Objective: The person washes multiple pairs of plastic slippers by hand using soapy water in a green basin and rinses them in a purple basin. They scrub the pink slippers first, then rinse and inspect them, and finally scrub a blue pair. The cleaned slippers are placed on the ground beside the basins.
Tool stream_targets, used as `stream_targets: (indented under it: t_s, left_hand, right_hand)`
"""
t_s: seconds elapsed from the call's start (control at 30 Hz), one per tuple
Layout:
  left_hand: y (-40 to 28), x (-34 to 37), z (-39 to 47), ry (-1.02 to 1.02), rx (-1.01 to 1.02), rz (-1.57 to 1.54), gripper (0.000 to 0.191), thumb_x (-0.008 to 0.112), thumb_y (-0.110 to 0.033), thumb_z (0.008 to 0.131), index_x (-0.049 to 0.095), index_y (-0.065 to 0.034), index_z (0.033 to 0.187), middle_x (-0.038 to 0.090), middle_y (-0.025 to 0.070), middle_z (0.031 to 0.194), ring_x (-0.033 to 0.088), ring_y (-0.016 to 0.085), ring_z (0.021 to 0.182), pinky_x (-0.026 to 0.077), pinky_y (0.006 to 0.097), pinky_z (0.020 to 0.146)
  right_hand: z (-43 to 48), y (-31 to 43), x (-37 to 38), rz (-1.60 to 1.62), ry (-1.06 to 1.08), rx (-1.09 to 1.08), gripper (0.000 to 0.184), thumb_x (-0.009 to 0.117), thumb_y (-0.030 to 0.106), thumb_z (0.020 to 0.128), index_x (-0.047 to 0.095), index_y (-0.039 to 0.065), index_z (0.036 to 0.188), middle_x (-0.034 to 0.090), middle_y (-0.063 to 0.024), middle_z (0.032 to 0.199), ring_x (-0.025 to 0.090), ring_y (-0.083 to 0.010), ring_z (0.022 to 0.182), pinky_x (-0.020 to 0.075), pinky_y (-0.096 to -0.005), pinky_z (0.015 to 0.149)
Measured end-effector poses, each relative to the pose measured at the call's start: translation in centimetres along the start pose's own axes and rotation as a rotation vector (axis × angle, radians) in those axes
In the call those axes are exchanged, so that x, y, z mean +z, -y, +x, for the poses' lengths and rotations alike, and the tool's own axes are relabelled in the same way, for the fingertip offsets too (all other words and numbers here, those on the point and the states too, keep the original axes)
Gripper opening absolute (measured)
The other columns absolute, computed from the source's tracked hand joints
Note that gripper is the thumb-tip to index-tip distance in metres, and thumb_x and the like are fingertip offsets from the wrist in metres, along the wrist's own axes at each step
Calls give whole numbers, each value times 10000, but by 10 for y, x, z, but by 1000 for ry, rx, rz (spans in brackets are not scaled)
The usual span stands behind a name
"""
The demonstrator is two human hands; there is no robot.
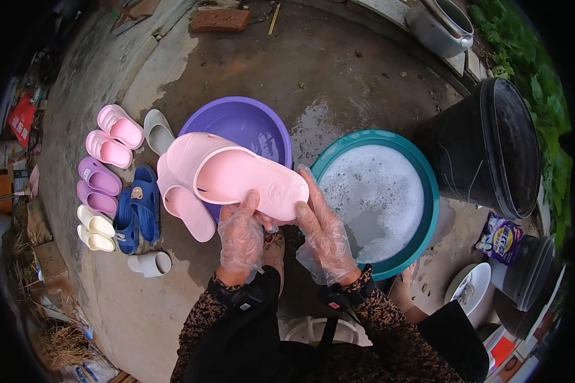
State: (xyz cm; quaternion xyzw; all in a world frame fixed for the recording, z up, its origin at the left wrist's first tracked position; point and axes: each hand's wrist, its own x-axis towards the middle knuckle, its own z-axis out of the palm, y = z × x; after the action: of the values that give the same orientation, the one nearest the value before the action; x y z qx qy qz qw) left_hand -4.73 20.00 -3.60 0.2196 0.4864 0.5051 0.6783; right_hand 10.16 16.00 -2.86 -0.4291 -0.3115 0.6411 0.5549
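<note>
A pink slide slipper is held up over the purple basin, its heel end towards my right. My left hand, in a clear plastic glove, grips its near edge with the thumb on the footbed. My right hand, gloved the same way, holds the heel end between its fingers. A matching pink slipper shows at the left, partly hidden behind the held one. To the right, a teal basin contains cloudy water with white suds. Little of the purple basin's inside is visible.
Pairs of pink, purple, cream and blue slippers stand left, with grey ones nearby. At right are a black bucket, a washing-powder bag and a white bowl. The concrete is wet.
</note>
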Motion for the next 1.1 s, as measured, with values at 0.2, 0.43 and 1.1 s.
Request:
stream_targets:
  t_s: [0.2, 0.43, 1.1]
  left_hand:
    - [5, -1, -1, 54, 29, -32, 316, 640, -176, 986, 571, 26, 1220, 684, 103, 960, 619, 141, 680, 502, 270, 542]
    - [5, -2, -2, 57, 59, 51, 310, 635, -146, 979, 565, 20, 1232, 682, 109, 981, 625, 146, 682, 516, 274, 537]
    - [0, 4, -19, 102, 23, 320, 208, 695, -56, 927, 626, 17, 1109, 664, 77, 889, 587, 109, 631, 497, 241, 567]
  right_hand:
    - [1, 6, -8, 141, 23, 47, 709, 632, 130, 993, 243, -21, 1565, 453, -186, 1487, 452, -242, 1366, 358, -386, 1140]
    - [9, 8, -9, 136, -184, 66, 404, 678, 161, 964, 592, -16, 1316, 648, -132, 1260, 581, -173, 1162, 436, -345, 1044]
    - [32, 5, -25, -251, -76, 120, 353, 515, 322, 1063, 660, 3, 1110, 661, -63, 1031, 607, -157, 938, 485, -284, 865]
